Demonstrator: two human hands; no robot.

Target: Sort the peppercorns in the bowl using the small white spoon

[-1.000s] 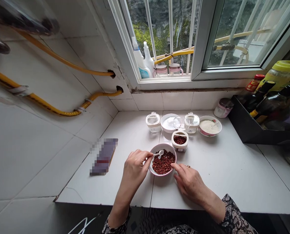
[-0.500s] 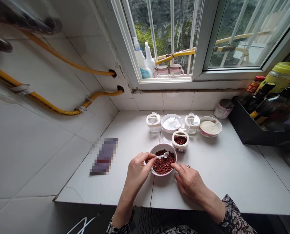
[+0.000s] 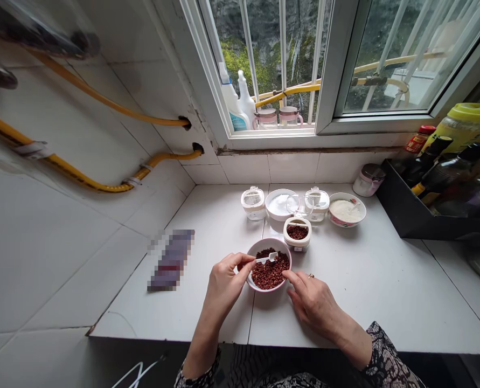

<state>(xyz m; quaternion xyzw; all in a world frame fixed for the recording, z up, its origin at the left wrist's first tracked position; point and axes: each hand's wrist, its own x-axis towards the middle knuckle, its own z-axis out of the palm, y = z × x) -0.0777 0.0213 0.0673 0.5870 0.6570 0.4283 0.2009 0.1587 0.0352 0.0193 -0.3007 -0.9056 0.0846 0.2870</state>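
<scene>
My left hand (image 3: 227, 280) pinches the handle of a small white spoon (image 3: 269, 258), whose scoop is over the dark red peppercorns (image 3: 268, 276) in a pink-rimmed bowl (image 3: 259, 286). The fingertips of my right hand (image 3: 314, 302) rest on the bowl's right rim; a ring shows on one finger. Just behind the bowl stands an open square jar (image 3: 297, 234) with more red peppercorns inside. Two clear lidded jars (image 3: 253, 203) (image 3: 317, 204), a white bowl (image 3: 280, 205) of white grains and a floral bowl (image 3: 347, 210) of pale powder are behind it.
A black bin (image 3: 417, 215) of bottles stands on the right, beside a dark-lidded jar (image 3: 369, 180). On the left of the white counter (image 3: 369, 280) lies a blurred purple packet (image 3: 172, 261). Yellow pipes (image 3: 74, 172) run along the left wall, and a window is behind.
The spoon has shifted slightly in my left hand, its scoop a little lower over the peppercorns. My right hand stays at the bowl's rim. The whole view has moved slightly.
</scene>
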